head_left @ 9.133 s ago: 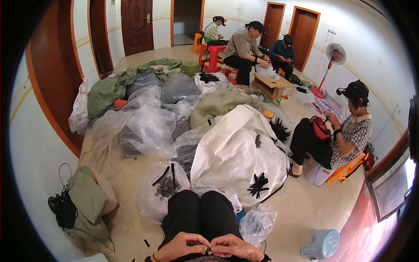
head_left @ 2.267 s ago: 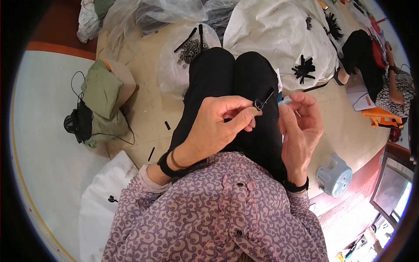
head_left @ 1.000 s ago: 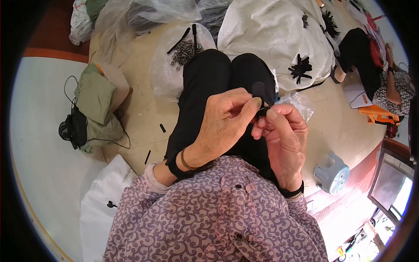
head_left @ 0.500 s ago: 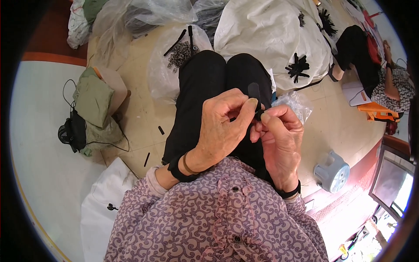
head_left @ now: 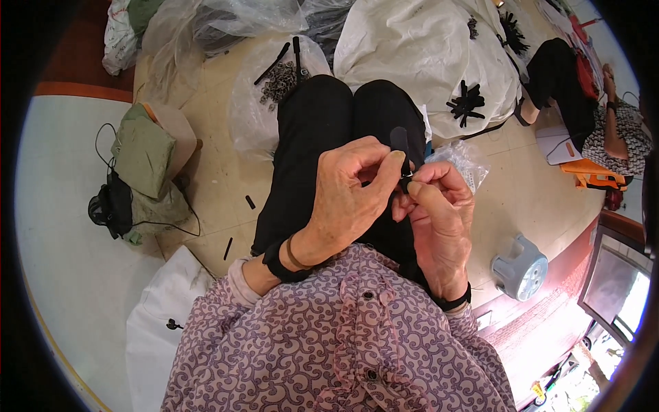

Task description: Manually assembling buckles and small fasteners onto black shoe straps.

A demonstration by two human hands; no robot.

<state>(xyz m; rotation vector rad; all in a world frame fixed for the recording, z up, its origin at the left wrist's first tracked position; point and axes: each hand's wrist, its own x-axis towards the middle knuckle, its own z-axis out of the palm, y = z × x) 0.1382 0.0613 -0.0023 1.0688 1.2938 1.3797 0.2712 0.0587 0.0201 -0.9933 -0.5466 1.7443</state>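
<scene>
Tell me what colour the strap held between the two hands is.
Black, seen in the head view: the strap sticks up between the left hand and right hand.

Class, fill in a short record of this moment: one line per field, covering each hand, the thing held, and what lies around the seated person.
left hand: pinches the black strap from the left, fingers curled
right hand: pinches the same strap where a small metal part sits
black strap: upright between both hands, above the lap
lap: black trousers
floor ahead: clear bag of small metal parts; white sack with black pieces on it
floor right: small clear bag; grey plastic stool
floor left: green bag
nearby: another person, seated
</scene>
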